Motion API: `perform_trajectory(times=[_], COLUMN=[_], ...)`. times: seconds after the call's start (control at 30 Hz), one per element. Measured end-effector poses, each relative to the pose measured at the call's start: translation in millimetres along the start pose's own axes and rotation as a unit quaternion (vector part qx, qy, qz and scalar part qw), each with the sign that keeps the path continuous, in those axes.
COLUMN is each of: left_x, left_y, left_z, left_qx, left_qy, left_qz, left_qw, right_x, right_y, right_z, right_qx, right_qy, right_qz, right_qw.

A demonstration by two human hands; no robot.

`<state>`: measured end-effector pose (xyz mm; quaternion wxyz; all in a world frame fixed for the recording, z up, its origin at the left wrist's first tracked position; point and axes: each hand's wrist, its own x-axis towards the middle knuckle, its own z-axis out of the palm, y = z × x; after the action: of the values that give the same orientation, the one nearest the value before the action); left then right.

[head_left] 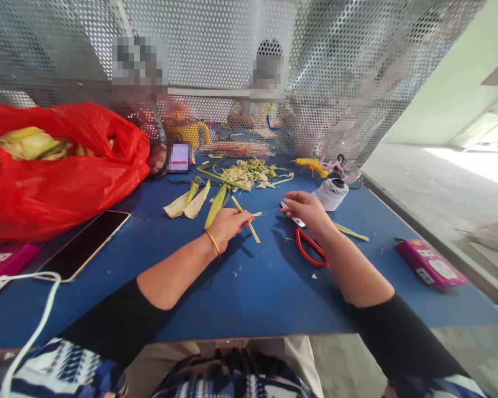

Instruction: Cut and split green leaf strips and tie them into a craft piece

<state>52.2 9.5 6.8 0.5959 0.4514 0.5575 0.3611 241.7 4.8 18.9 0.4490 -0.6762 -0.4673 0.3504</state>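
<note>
In the head view my left hand [229,225] pinches a thin green stalk strip [252,229] near the middle of the blue table [274,298]. A small pale piece sticks out beside its fingertips. To the right, my right hand [305,209] is closed at the fingertips, above the red-handled scissors [309,249]; a faint thread seems to run between the hands. What its fingers hold is too small to make out. A white thread spool [332,194] stands just beyond this hand. Green husk leaves [217,207] lie behind my left hand.
A red bag [66,193] of husks, a phone [85,243] and a white cable [45,315] are at left. Behind lie a pile of shreds [249,172] and a yellow tool [312,165]. A pink box [430,262] sits at right. People show behind the mesh screen [216,61].
</note>
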Motion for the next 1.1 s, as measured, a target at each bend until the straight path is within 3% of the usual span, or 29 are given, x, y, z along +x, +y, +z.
perform_trajectory(times=[0.03, 0.1, 0.17, 0.23, 0.3, 0.4, 0.5, 0.6, 0.7, 0.77, 0.83, 0.97, 1.1], left_x=[0.9, 3.5, 6.3, 8.5, 9.8, 10.1, 9.2, 9.9, 13.1, 15.3, 16.4, 16.6, 18.9], left_y=[0.8, 1.8, 2.5, 3.2, 3.5, 3.4, 3.6, 5.1, 7.0, 7.8, 8.1, 7.5, 7.3], left_z=[-1.4, -4.5, -7.5, -9.7, -10.9, -11.6, -12.6, -14.6, -17.3, -19.1, -20.7, -22.1, -22.9], left_qx=[-0.006, -0.018, -0.031, -0.042, -0.053, -0.069, -0.082, -0.089, -0.098, -0.105, -0.11, -0.115, -0.116], left_qy=[0.005, 0.012, 0.017, 0.02, 0.018, 0.009, 0.0, 0.001, 0.007, 0.011, 0.013, 0.005, -0.004], left_qz=[-0.004, -0.005, -0.001, 0.0, -0.001, -0.002, -0.003, 0.002, -0.002, -0.008, -0.01, -0.006, -0.008], left_qw=[1.0, 1.0, 0.999, 0.999, 0.998, 0.998, 0.997, 0.996, 0.995, 0.994, 0.994, 0.993, 0.993], right_x=[-1.2, -10.2, -26.1, -42.4, -53.0, -54.7, -49.3, -47.4, -46.2, -42.8, -37.8, -31.7, -34.9], right_y=[-1.8, -3.4, -0.8, 5.0, 11.6, 18.6, 21.8, 21.1, 12.8, 4.2, -3.4, -5.1, 2.7], right_z=[-8.8, -26.5, -39.8, -45.8, -45.3, -40.1, -38.0, -38.1, -30.5, -18.7, -4.7, 10.5, 0.8], right_qx=[-0.123, -0.364, -0.529, -0.616, -0.64, -0.625, -0.584, -0.459, -0.158, 0.048, 0.158, 0.214, 0.205], right_qy=[0.022, 0.033, -0.024, -0.076, -0.095, -0.113, -0.097, -0.065, -0.115, -0.191, -0.25, -0.283, -0.291], right_qz=[-0.053, -0.119, -0.094, -0.049, -0.036, -0.034, -0.026, -0.048, -0.055, -0.03, -0.011, 0.009, 0.045], right_qw=[0.991, 0.923, 0.843, 0.783, 0.762, 0.772, 0.805, 0.885, 0.979, 0.98, 0.955, 0.935, 0.933])
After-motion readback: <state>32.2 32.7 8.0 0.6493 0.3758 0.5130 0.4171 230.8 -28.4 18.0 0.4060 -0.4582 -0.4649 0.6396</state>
